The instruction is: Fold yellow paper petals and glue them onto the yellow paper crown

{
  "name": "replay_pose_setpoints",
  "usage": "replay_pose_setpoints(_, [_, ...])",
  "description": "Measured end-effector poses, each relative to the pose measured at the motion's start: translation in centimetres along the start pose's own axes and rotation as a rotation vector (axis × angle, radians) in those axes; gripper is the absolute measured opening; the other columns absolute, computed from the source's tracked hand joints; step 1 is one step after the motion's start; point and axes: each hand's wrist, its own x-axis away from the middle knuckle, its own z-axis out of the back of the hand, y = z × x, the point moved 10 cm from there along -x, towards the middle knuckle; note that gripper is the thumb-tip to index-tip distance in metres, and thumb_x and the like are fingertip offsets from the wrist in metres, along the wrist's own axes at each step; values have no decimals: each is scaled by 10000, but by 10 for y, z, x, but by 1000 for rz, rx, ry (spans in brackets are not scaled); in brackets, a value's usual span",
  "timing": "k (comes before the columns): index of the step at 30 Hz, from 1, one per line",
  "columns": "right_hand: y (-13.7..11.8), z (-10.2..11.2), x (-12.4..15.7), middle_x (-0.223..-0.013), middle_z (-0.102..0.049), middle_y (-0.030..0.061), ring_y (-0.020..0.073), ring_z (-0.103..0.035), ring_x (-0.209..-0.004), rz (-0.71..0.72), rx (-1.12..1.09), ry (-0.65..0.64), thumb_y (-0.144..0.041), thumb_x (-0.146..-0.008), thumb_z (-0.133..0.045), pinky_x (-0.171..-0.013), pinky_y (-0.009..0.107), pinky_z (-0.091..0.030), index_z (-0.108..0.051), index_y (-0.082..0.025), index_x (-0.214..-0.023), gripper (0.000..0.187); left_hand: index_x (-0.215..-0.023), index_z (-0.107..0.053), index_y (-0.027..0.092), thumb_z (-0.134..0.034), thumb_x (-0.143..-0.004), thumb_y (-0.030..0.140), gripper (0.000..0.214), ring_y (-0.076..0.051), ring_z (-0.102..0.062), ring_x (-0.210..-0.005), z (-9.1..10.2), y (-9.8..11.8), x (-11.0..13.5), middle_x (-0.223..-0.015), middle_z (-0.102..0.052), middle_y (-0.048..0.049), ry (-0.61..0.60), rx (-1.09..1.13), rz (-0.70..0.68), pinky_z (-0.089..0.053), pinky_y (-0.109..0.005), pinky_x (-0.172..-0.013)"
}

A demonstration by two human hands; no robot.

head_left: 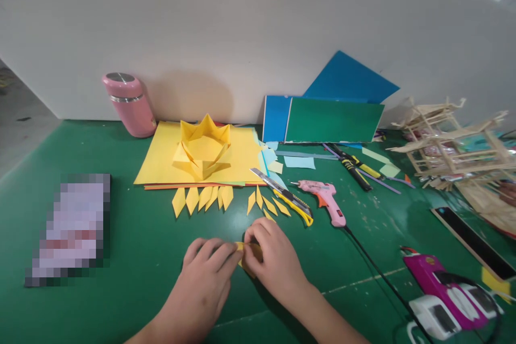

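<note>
"What's the setting?"
"A green table (133, 226) against a pale wall (242, 21)."
"And the hands?"
"The right hand (276, 258) pinches a small yellow paper piece (255, 250), at seven o'clock from the utility knife (286, 196). The left hand (207, 274) curls over its other end — whether it grips, I can't tell."
"Any risk?"
"Uneven pulling could skew or tear the paper. The knife's blade looks bared, so a careless reach towards one o'clock might nick a finger."
"Counts, from the hands?"
"Six wide diamonds (191, 200) between ten and eleven; five narrower diamonds (251, 202) just past twelve — one partly covered. One paper crown (201, 166) at eleven, one glue gun (322, 193) at two."
</note>
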Motion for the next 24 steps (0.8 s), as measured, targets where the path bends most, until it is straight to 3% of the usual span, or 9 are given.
replay_pose_setpoints(7, [5,6,3,-658,-572,-7,151,-529,-613,1,-57,29,-98,-752,-569,-560,246,-395,-601,-198,-794,113,-1045,-637,225,-420,-755,4,424,-199,-568,-885,-2,0,2,-1024,-693,-16,5,-44,22,-385,-358,-817])
replay_pose_setpoints(14, [6,6,3,-625,-563,-6,143,-520,-602,-13,-76,37,-120,-785,-569,-535,242,-365,-595,-197,-682,132,-1067,-627,221,-442,-748,-14,437,-203,-558,-909,-4,2,3,-1031,-687,-16,22,-108,2,-364,-353,-827])
replay_pose_setpoints(24, [-4,11,6,-725,-609,35,155,-566,-694,173,-138,30,-167,-883,-527,-598,250,-429,-662,-183,-814,152,-1024,-639,242,-473,-756,9,393,-217,-547,-903,2,3,2,-1020,-712,14,76,-123,33,-318,-365,-831])
